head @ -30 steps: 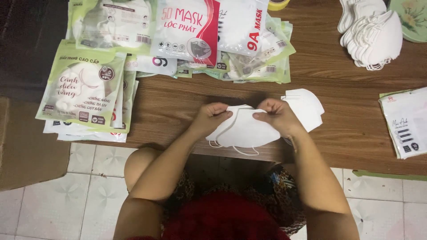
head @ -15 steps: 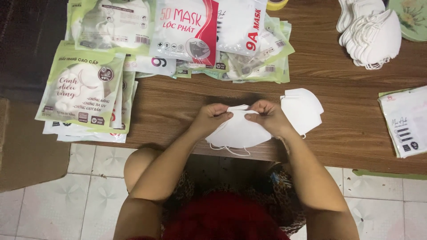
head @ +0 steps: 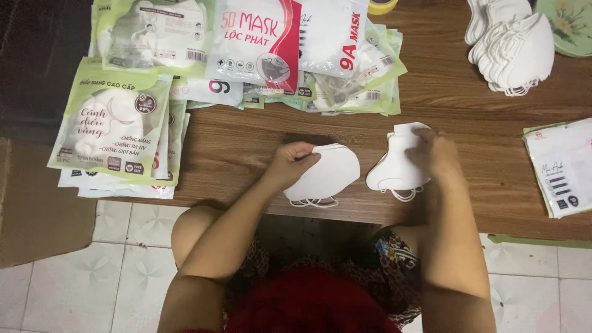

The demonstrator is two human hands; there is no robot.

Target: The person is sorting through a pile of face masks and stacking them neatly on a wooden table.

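Note:
My left hand pinches a folded white face mask that rests on the wooden table near its front edge, ear loops hanging below it. To the right, my right hand lies on a small stack of white masks, fingers curled over its upper edge. The two hands are well apart.
Piles of green and white mask packets cover the table's left and back, with a red-and-white packet on top. A heap of loose white masks sits at the back right. A white packet lies at the right edge. Tiled floor shows below.
Both hands held one mask together at the table's front. Now they have parted: the left keeps that mask, and the right has moved rightward onto the stack.

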